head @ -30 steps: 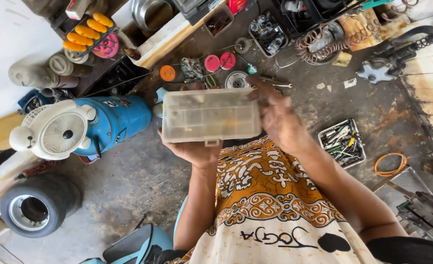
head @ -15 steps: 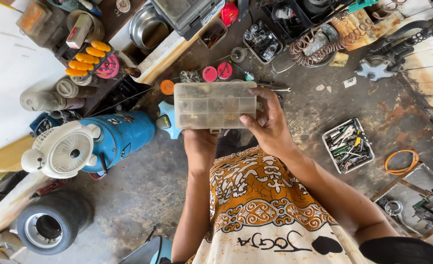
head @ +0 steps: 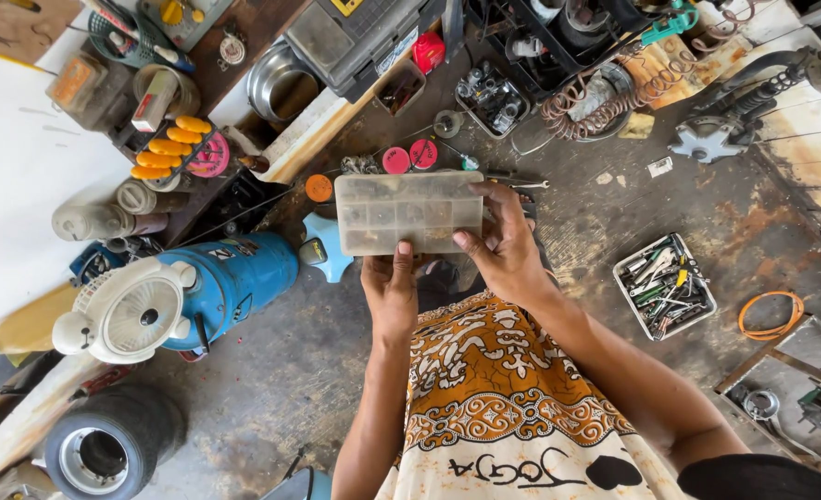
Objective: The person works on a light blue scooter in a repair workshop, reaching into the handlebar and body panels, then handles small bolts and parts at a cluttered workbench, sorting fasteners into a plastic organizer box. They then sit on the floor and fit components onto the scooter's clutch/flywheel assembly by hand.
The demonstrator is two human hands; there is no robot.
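Far left on the floor: black rubber tyre (head: pixel 105 449), then white-and-blue machine with round fan grille (head: pixel 183 301). At centre, left hand (head: pixel 390 294) clamped under the near edge of a translucent plastic compartment box (head: pixel 408 212), thumb up on its front; right hand (head: pixel 506 248) clamped on its right end. Box held level, lifted well above the stained concrete floor (head: pixel 605 231), lid apparently shut. Nothing taken out yet, by the look of it. Right: white tray of small tools (head: pixel 665 285), orange coiled cord (head: pixel 770 316).

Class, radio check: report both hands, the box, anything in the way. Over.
Left hand under clear compartment box, thumb on front. Right hand grips its right end. Box held level above floor. Nothing between hands and box.
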